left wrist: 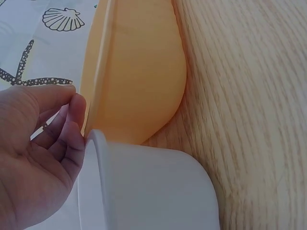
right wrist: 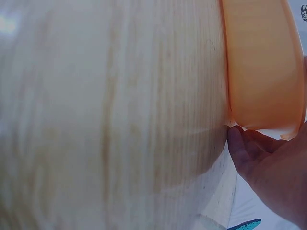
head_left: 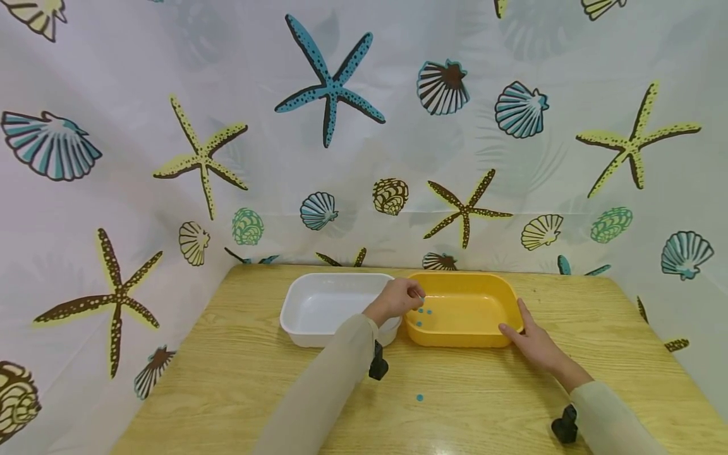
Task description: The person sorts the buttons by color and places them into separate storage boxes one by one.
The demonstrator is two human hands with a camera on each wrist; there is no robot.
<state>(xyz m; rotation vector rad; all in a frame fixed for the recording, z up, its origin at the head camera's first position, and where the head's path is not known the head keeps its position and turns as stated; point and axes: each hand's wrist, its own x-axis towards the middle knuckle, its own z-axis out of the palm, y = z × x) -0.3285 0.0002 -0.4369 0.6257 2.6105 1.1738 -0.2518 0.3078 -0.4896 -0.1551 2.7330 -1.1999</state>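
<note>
My left hand [head_left: 401, 297] reaches over the left end of the yellow basin [head_left: 455, 341], thumb and forefinger pinched together. A bit of blue, like the small discs below, shows at these fingertips in the head view; in the left wrist view the fingers hide it. Several small blue discs [head_left: 429, 311] lie at the left end inside the yellow basin. My right hand [head_left: 534, 341] holds the basin's right front corner, thumb over the rim and fingers along the outer side. Another blue disc [head_left: 419, 398] lies on the table in front of the basin.
A white basin [head_left: 307, 340] stands just left of the yellow one, their ends close together. Both are on a wooden table [head_left: 227, 379]. A curtain [head_left: 364, 151] printed with starfish and shells hangs behind and at the sides.
</note>
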